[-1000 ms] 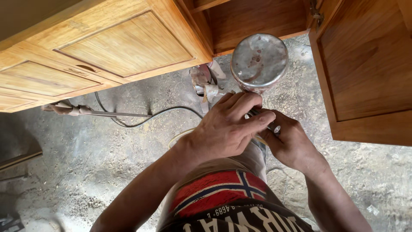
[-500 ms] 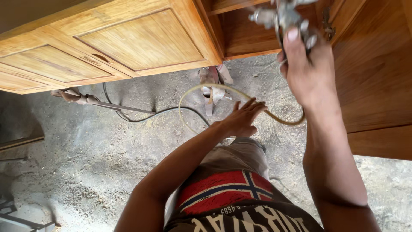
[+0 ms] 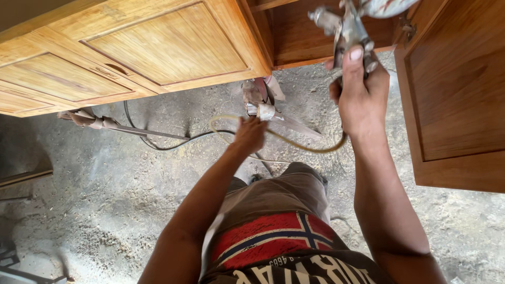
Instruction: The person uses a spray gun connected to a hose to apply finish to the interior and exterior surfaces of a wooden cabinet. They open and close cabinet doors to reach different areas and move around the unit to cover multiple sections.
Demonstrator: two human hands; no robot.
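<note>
My right hand grips the handle of a grey metal spray gun, held up in front of the open wooden cabinet; its cup is cut off by the top edge. A pale yellow hose loops down from the gun across the floor. My left hand reaches forward low over the hose near its left bend, fingers loosely curled; whether it touches the hose I cannot tell.
A wooden cabinet with closed panel doors runs along the top left. An open cabinet door hangs at the right. On the dusty concrete floor lie a black cable, a long tool and a small object.
Both hands were together on the spray gun low down. My right hand then raised the gun toward the open cabinet, and my left hand came off it and moved left over the hose.
</note>
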